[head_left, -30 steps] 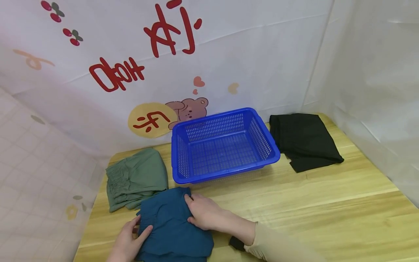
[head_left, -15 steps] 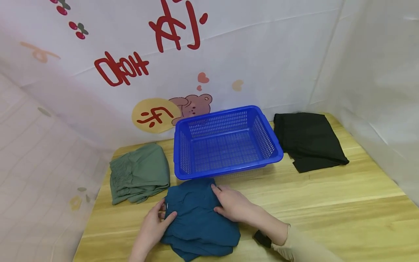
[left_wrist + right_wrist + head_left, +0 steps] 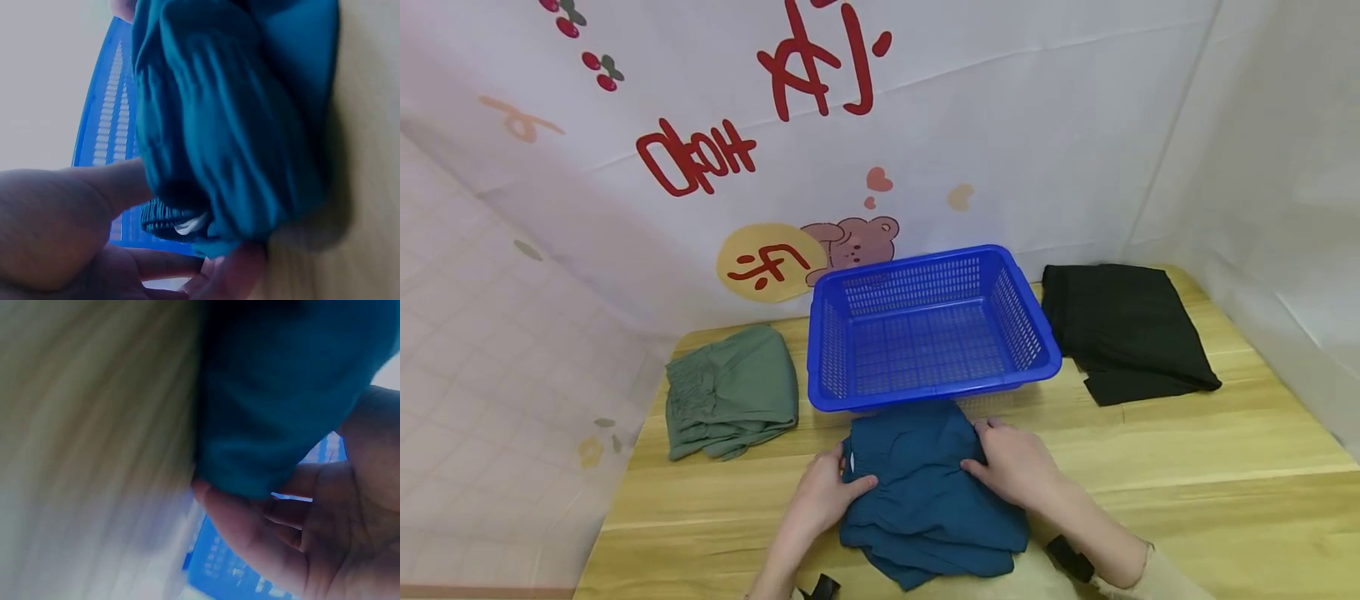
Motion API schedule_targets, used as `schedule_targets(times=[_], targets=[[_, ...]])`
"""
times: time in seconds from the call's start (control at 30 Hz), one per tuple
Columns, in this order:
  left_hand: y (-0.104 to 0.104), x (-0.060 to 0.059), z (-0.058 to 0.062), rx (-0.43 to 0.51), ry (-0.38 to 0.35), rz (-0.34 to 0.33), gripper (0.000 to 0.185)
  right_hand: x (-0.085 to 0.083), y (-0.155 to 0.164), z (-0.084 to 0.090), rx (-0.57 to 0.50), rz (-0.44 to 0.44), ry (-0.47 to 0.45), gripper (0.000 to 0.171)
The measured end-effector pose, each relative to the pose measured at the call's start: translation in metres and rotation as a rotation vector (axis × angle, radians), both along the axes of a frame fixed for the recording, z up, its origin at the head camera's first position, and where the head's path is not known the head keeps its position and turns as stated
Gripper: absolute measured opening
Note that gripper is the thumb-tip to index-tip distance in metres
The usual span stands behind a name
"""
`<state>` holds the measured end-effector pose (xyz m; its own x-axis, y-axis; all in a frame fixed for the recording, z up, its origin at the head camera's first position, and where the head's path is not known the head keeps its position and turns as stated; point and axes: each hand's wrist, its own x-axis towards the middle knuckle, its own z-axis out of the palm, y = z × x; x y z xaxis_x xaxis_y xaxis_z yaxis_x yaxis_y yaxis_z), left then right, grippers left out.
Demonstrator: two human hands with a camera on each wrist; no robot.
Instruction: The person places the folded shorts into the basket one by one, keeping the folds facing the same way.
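Note:
Folded dark teal pants (image 3: 932, 500) with a gathered elastic waistband lie in front of the basket, held from both sides. My left hand (image 3: 823, 498) grips the waistband edge, thumb on top and fingers underneath. A small white tag (image 3: 190, 224) shows inside that waistband in the left wrist view. On the opposite side, my right hand (image 3: 1015, 462) pinches the edge, its thumb over the cloth. Fingers (image 3: 250, 531) curl beneath the fabric in the right wrist view. The far edge of the pants overlaps the basket's near side in the head view.
A blue plastic basket (image 3: 936, 390) with perforated walls stands at the back of the wooden table (image 3: 1187, 492). Folded green pants (image 3: 737, 387) lie left of it, folded black pants (image 3: 1127, 329) to its right. White printed sheeting (image 3: 1037, 125) encloses the back and sides.
Both hands have carried the teal pants rightward, from beside the green pants to in front of the basket. The whole head view has shifted slightly. The basket and other pants stay put.

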<state>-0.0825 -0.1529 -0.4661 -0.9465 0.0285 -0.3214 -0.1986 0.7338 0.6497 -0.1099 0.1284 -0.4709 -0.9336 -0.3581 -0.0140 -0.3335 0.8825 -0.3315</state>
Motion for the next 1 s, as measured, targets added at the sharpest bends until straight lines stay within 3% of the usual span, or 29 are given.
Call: schedule_targets(times=[0.2,0.43,0.67,0.8,1.0], targets=[[0.024,-0.011,0.000,0.001,0.045,-0.038,0.071,-0.007,0.017,0.003,0.022,0.019,-0.014,0.035],[0.029,-0.013,-0.003,0.022,0.081,-0.031,0.064,-0.010,0.020,0.005,0.015,0.049,-0.018,0.033],[0.028,-0.013,-0.006,0.158,0.011,-0.094,0.060,-0.002,0.017,0.001,0.038,0.051,0.052,0.032],[0.027,-0.013,-0.005,0.190,-0.004,-0.115,0.060,-0.003,0.014,0.004,-0.015,0.056,-0.024,0.026],[0.027,-0.012,0.001,0.187,-0.002,-0.118,0.063,-0.006,0.016,0.009,-0.135,0.104,-0.166,0.031]])
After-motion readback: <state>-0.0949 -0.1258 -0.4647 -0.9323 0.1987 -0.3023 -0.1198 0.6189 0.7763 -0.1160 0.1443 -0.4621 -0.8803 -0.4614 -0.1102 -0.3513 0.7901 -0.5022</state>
